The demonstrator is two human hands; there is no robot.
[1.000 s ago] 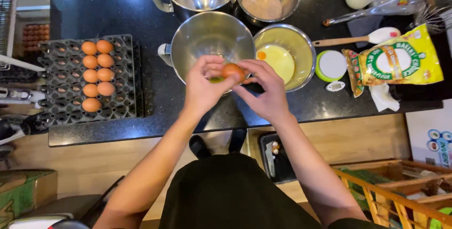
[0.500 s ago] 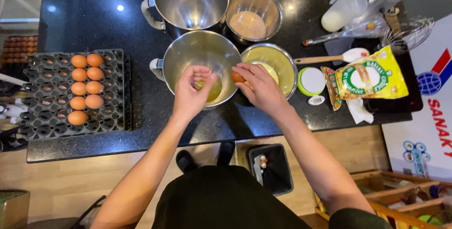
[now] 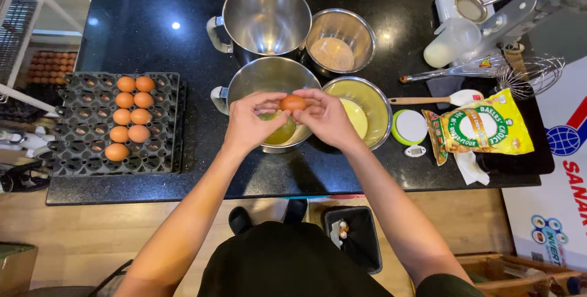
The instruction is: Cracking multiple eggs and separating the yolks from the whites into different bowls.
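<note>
1. Both hands pinch one brown egg [image 3: 293,102] between them. The left hand [image 3: 249,121] has its fingers curled on the left side of the egg. The right hand [image 3: 327,117] has its fingers curled on the right side.
2. That egg sits right in the middle, so neither hand is closer to it. Its long side seems to run from left to right, from one hand to the other. I cannot tell if the shell is cracked.
3. Far on the left is a black egg tray [image 3: 73,150] on the black counter [image 3: 140,28]. Nine more brown eggs [image 3: 130,117] sit in it, in two rows.
4. Just under the held egg is a steel bowl with a handle [image 3: 244,83]. Some yellow-green liquid [image 3: 280,132] lies at the bottom of it. The egg is above the bowl and does not touch it.
5. Both arms reach forward from the body and come together over that bowl. The wrists are bent in toward each other, with the backs of the hands facing up.
6. Behind it stands a big empty steel pot [image 3: 266,19]. Next to that is a steel bowl with pale powder [image 3: 339,43].
7. Just right of the hands is a bowl with yellow yolk [image 3: 367,110]. The right hand hangs over its left edge.
8. Farther right lie a white spatula [image 3: 437,99], a whisk [image 3: 489,74] and a yellow bag [image 3: 480,129].
9. Down on the floor is a small black bin [image 3: 354,239] with shells in it.
</note>
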